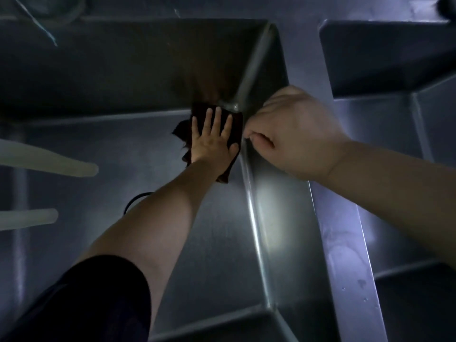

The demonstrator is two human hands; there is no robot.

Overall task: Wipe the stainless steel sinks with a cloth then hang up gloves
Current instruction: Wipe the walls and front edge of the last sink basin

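Step in hand: the sinks are being wiped; the big sink is the one being worked on now.
Cloth: a dark cloth is pressed flat on the floor of the big sink, in its far corner, at about 12 o'clock from the middle of the view.
Left hand: the left hand is laid on the cloth with straight, spread fingers; the grip is open and flat, pressing down, not curled round anything.
Right hand: the right hand is rested at the top of the wall between the two sinks, at about 2 o'clock; its fingers are curled loosely and nothing is seen to be held in them.
Second sink: another sink is seen at 3 o'clock, just past the dividing rim; water drops are seen on that rim low down.
Done so far: it cannot be told how much of the big sink is already wiped; the light is dim.
Left to do: the second sink looks not yet reached, as judged from the drops beside it, and the gloves are not yet hung up.
Gloves: no gloves are seen anywhere in the view.
Other things: two pale tubes are poked in from 9 o'clock, above the big sink.
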